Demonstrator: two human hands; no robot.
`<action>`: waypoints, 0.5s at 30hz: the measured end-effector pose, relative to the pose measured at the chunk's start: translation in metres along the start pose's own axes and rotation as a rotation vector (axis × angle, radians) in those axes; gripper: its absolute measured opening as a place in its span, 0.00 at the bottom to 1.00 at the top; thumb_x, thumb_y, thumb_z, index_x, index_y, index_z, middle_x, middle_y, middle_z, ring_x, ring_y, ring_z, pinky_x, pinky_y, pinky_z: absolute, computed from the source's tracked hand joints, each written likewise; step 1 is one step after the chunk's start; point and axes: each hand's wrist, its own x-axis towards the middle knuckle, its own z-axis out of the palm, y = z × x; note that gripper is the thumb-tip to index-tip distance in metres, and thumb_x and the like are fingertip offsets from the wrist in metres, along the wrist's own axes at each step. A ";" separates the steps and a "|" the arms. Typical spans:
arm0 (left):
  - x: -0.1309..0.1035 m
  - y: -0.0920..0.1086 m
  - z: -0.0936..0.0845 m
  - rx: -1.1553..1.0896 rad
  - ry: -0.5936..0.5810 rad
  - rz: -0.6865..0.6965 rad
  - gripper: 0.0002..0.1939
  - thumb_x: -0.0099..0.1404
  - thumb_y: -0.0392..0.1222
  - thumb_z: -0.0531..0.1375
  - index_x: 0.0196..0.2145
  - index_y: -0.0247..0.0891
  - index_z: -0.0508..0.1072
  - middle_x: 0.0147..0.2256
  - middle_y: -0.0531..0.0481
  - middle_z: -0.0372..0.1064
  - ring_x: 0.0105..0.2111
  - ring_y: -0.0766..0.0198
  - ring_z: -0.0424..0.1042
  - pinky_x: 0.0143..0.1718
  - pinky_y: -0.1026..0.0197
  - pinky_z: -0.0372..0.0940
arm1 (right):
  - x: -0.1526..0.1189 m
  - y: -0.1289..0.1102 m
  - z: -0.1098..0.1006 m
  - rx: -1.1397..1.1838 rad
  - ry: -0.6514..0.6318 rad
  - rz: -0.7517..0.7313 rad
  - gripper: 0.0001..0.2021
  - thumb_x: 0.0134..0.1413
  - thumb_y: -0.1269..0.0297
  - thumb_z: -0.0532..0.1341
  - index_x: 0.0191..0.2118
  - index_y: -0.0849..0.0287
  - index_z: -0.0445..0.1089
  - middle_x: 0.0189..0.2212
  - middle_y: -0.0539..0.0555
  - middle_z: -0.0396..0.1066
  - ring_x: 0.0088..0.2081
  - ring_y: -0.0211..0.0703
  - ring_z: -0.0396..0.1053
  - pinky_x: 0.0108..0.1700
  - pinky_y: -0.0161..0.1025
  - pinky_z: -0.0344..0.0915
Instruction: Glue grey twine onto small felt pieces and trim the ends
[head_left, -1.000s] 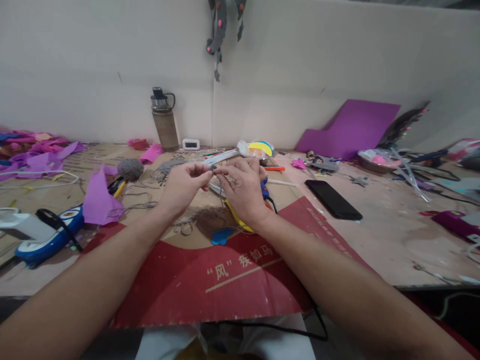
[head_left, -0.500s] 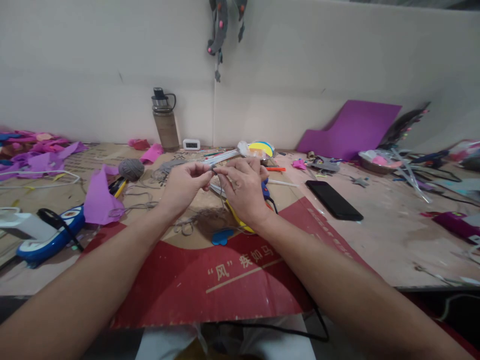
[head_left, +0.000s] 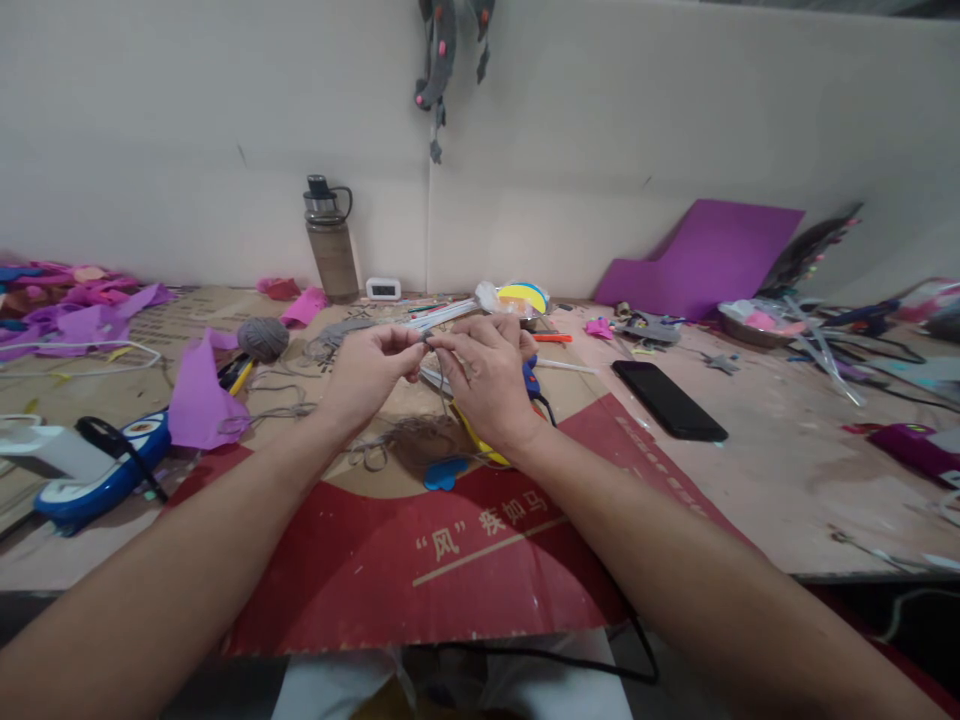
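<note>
While our left hand (head_left: pixel 367 370) and right hand (head_left: pixel 491 385) pinched grey yarn (head_left: pixel 442 384) at the frame's centre, its strand hung downward, nearer our right.

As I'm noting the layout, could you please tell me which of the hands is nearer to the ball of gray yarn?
Left: the left hand is to the right of the ball of gray yarn; the right hand is farther right, past the left hand.
</note>
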 end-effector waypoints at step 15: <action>0.009 -0.017 -0.001 -0.367 0.007 -0.146 0.06 0.51 0.36 0.66 0.26 0.34 0.72 0.20 0.55 0.63 0.20 0.73 0.61 0.23 0.67 0.58 | 0.004 0.062 -0.036 0.021 0.029 0.434 0.10 0.55 0.61 0.56 0.41 0.60 0.67 0.34 0.56 0.70 0.35 0.44 0.66 0.39 0.42 0.61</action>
